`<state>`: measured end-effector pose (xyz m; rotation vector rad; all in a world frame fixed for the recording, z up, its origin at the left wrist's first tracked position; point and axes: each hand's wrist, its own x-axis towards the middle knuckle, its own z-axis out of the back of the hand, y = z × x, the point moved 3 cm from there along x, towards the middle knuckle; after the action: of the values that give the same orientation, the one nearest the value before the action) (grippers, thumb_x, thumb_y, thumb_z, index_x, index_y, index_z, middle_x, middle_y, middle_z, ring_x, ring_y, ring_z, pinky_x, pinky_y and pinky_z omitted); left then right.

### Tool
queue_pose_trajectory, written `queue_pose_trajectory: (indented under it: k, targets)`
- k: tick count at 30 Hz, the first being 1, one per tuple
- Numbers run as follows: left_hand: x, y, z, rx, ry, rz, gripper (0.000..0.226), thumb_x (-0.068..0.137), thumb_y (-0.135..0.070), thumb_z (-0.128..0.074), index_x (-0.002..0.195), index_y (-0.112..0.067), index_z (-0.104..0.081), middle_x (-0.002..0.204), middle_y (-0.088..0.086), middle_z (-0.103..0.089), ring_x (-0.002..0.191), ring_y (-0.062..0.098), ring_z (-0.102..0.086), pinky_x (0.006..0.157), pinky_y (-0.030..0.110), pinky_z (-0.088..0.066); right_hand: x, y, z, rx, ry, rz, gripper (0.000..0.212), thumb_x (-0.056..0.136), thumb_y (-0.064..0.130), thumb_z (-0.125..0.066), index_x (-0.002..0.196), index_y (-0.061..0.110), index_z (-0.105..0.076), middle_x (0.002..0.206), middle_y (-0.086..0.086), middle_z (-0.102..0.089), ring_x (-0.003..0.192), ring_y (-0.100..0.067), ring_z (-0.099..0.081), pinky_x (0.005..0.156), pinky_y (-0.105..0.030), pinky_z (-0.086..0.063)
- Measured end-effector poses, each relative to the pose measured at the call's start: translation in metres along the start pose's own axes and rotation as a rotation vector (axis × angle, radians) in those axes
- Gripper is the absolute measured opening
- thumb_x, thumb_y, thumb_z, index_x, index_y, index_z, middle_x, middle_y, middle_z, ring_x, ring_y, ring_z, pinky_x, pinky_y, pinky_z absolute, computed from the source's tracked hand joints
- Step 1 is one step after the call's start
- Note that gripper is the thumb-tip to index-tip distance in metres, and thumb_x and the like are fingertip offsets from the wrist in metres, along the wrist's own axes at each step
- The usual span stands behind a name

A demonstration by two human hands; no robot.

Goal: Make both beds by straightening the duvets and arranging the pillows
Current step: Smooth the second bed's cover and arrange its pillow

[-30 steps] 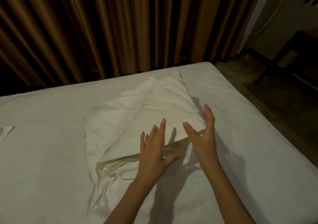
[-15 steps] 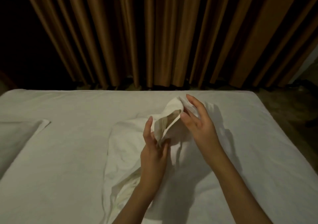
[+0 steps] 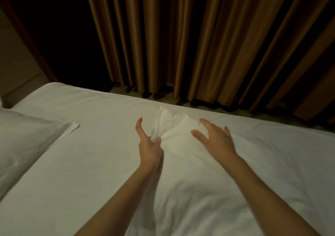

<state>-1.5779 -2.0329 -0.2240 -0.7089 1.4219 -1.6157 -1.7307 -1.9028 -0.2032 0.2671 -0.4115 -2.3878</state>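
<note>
Nearest the camera, two bare forearms are stretched out over a white duvet (image 3: 208,190) that is spread across the bed (image 3: 90,163) and reaches from the bottom edge of the view up to the hands. A bunched fold at the duvet's far corner (image 3: 168,121) is pinched by the left hand (image 3: 148,145) between thumb and lower fingers, while the index finger is held out straight; the grip seems meant to hold the corner so that it can be pulled flat. Just beside it, the right hand (image 3: 215,139) is laid flat on the cloth with its fingers spread and nothing clasped, probably to pin and smooth the fabric while the corner is drawn out. The hands are kept apart, with the crumpled corner between them. The straightening is judged to be unfinished, since creases remain around the corner. To the left, well apart from the hands, a white pillow (image 3: 27,141) is seen lying on the bed. The bed is covered with a white sheet. Beyond its far edge a strip of floor is glimpsed, and behind that long brown curtains (image 3: 199,36) are hung in heavy pleats, in a dimly lit room.
</note>
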Motion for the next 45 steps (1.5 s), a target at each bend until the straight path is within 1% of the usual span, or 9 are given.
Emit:
queue_pose_trajectory:
  k: [5, 11, 15, 20, 23, 28, 34, 39, 45]
  targets:
    - [0.021, 0.087, -0.007, 0.137, -0.142, 0.202, 0.067, 0.093, 0.001, -0.037, 0.145, -0.032, -0.014, 0.074, 0.007, -0.056, 0.068, 0.025, -0.056, 0.071, 0.037, -0.045, 0.041, 0.001, -0.080, -0.199, 0.086, 0.023, 0.081, 0.080, 0.079, -0.017, 0.133, 0.027, -0.047, 0.127, 0.001, -0.055, 0.115, -0.020, -0.047, 0.099, -0.036, -0.029]
    - [0.012, 0.167, -0.021, 0.341, -0.200, 0.306, 0.057, 0.095, -0.012, -0.037, 0.144, -0.034, -0.017, 0.095, 0.004, -0.063, 0.082, 0.026, -0.060, 0.072, 0.035, -0.041, 0.057, -0.007, -0.144, -0.298, 0.034, 0.135, 0.124, 0.046, 0.091, 0.028, 0.121, 0.039, -0.056, 0.117, 0.008, -0.055, 0.112, -0.013, -0.045, 0.098, -0.034, -0.030]
    - [0.019, 0.183, -0.032, 0.573, -0.309, 0.257, 0.057, 0.087, -0.018, -0.062, 0.141, -0.018, -0.040, 0.113, 0.012, -0.062, 0.103, 0.035, -0.056, 0.092, 0.048, -0.035, 0.061, -0.027, -0.164, -0.172, 0.195, 0.013, 0.112, 0.052, 0.098, 0.004, 0.138, 0.041, -0.037, 0.138, 0.009, -0.050, 0.127, -0.012, -0.043, 0.112, -0.036, -0.021]
    - [-0.001, 0.185, -0.026, 0.260, -0.280, 0.411, 0.068, 0.090, -0.048, -0.049, 0.145, -0.034, -0.013, 0.138, 0.011, -0.049, 0.114, 0.033, -0.056, 0.093, 0.045, -0.038, 0.033, -0.032, -0.178, -0.219, -0.080, 0.052, 0.091, 0.074, 0.087, -0.008, 0.111, 0.027, -0.065, 0.096, 0.006, -0.069, 0.088, -0.015, -0.063, 0.088, -0.029, -0.042]
    - [-0.012, 0.178, -0.028, 0.168, -0.291, 0.377, 0.063, 0.090, -0.050, -0.045, 0.141, -0.036, -0.011, 0.128, 0.009, -0.054, 0.107, 0.033, -0.059, 0.084, 0.039, -0.036, 0.019, -0.038, -0.182, -0.098, -0.315, 0.109, 0.074, 0.086, 0.077, -0.020, 0.079, 0.021, -0.068, 0.073, 0.006, -0.063, 0.074, -0.010, -0.051, 0.076, -0.025, -0.036]
    - [-0.022, 0.158, -0.027, 0.085, -0.364, 0.333, 0.049, 0.092, -0.046, -0.046, 0.133, -0.029, -0.026, 0.122, 0.014, -0.058, 0.103, 0.035, -0.060, 0.078, 0.031, -0.031, 0.010, -0.033, -0.177, 0.058, -0.422, 0.174, 0.073, 0.088, 0.074, -0.026, 0.067, 0.013, -0.060, 0.064, 0.002, -0.060, 0.076, -0.013, -0.046, 0.079, -0.028, -0.037]
    - [0.009, 0.103, -0.048, 0.089, -0.277, 0.048, 0.034, 0.091, -0.049, -0.042, 0.121, -0.039, -0.031, 0.072, -0.004, -0.062, 0.069, 0.023, -0.062, 0.066, 0.036, -0.043, 0.034, -0.043, -0.127, -0.077, -0.574, 0.075, 0.056, 0.079, 0.065, -0.041, 0.054, 0.015, -0.046, 0.046, -0.003, -0.052, 0.044, -0.023, -0.051, 0.051, -0.022, -0.034]
    - [0.056, 0.101, -0.079, 0.107, -0.331, -0.005, 0.040, 0.093, -0.053, -0.036, 0.129, -0.038, -0.024, 0.089, 0.020, -0.067, 0.088, 0.034, -0.065, 0.081, 0.043, -0.049, 0.085, -0.055, -0.089, -0.079, -0.377, 0.068, 0.060, 0.075, 0.080, -0.023, 0.061, 0.023, -0.035, 0.055, 0.005, -0.047, 0.055, -0.016, -0.039, 0.074, -0.033, -0.028]
    - [0.059, 0.174, -0.092, 0.247, -0.381, 0.193, 0.039, 0.101, -0.034, -0.034, 0.134, -0.014, -0.030, 0.067, -0.013, -0.047, 0.074, 0.029, -0.056, 0.070, 0.034, -0.032, 0.102, -0.075, -0.165, -0.206, -0.075, 0.097, 0.078, 0.076, 0.084, -0.007, 0.105, 0.027, -0.052, 0.107, 0.007, -0.061, 0.101, -0.015, -0.053, 0.089, -0.033, -0.030]
